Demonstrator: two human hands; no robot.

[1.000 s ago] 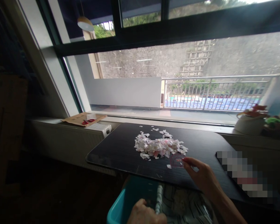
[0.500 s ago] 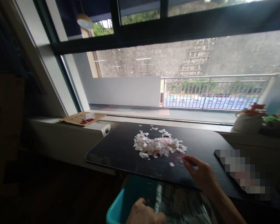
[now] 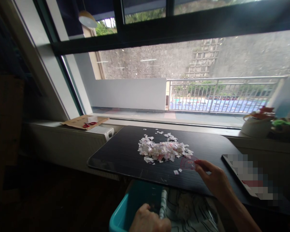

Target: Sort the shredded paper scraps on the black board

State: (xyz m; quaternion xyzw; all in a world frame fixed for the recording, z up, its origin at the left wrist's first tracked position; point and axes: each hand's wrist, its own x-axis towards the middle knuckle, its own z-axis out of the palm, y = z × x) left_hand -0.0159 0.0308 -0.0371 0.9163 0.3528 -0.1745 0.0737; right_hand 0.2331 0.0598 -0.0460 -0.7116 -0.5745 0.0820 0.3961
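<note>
A clear protractor with red markings (image 3: 187,163) is pinched between the thumb and fingers of my right hand (image 3: 212,177), low over the black table (image 3: 116,154). Its far edge is by the right end of a heap of torn white paper scraps (image 3: 164,150), a few of them pinkish. Two loose scraps (image 3: 176,172) lie just left of the protractor, nearer the table's front edge. Below that edge, my left hand (image 3: 149,220) is closed on the rim of a teal plastic bin (image 3: 120,211). The part of the rim under the fingers is hidden.
Red-handled scissors (image 3: 89,124) lie on brown paper (image 3: 74,121) on the sill at left, beside a white radiator (image 3: 101,132). A blurred-out flat item (image 3: 246,177) rests at the table's right. A white pot (image 3: 255,127) stands on the sill at right.
My right hand has moved slightly right with the protractor, away from the heap. A second loose scrap now shows beside the first, nearer the front edge. My left hand stays at the bin.
</note>
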